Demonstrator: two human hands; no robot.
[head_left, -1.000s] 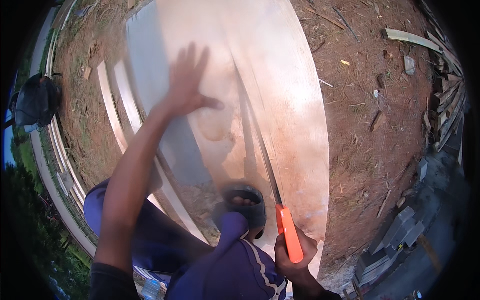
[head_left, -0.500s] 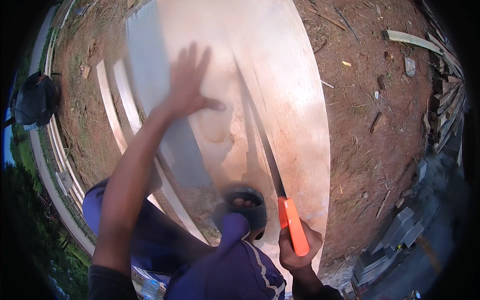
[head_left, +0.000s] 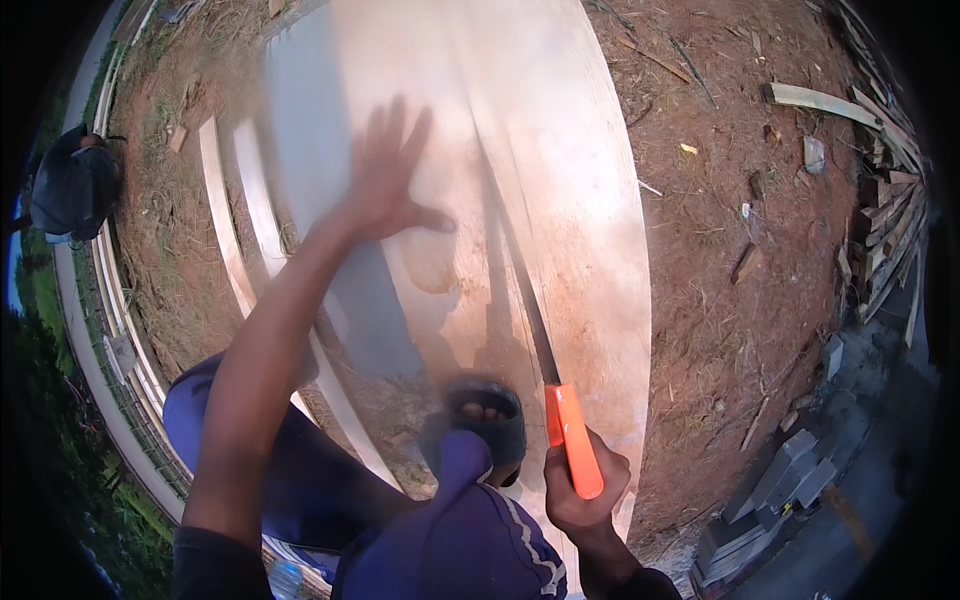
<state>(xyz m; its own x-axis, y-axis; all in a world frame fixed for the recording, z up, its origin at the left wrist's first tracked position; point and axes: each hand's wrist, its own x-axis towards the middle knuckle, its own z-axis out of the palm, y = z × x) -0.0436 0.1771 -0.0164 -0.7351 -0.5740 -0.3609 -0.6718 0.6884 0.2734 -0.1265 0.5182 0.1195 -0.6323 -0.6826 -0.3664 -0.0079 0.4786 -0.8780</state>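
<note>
A large pale plywood sheet [head_left: 590,230] lies in front of me, with a grey shadow along its left side. My left hand [head_left: 388,190] rests flat on it, fingers spread wide. A handsaw with an orange handle [head_left: 572,440] is gripped in my right hand [head_left: 590,480], near the sheet's close end. Its narrow dark blade [head_left: 525,275] points away from me along the sheet, in line with a thin dark line in the wood. My sandalled foot [head_left: 485,412] is planted on the sheet, left of the saw handle.
Long wooden strips [head_left: 228,220] lie on the dirt to the left. A dark bag-like object [head_left: 75,190] stands at the far left. On the right are a pile of timber offcuts [head_left: 885,225], stacked grey blocks [head_left: 780,490] and scattered wood scraps on reddish soil.
The saw and my right hand have shifted slightly toward the left and away from me. My left hand stays spread on the sheet while the view has moved a little.
</note>
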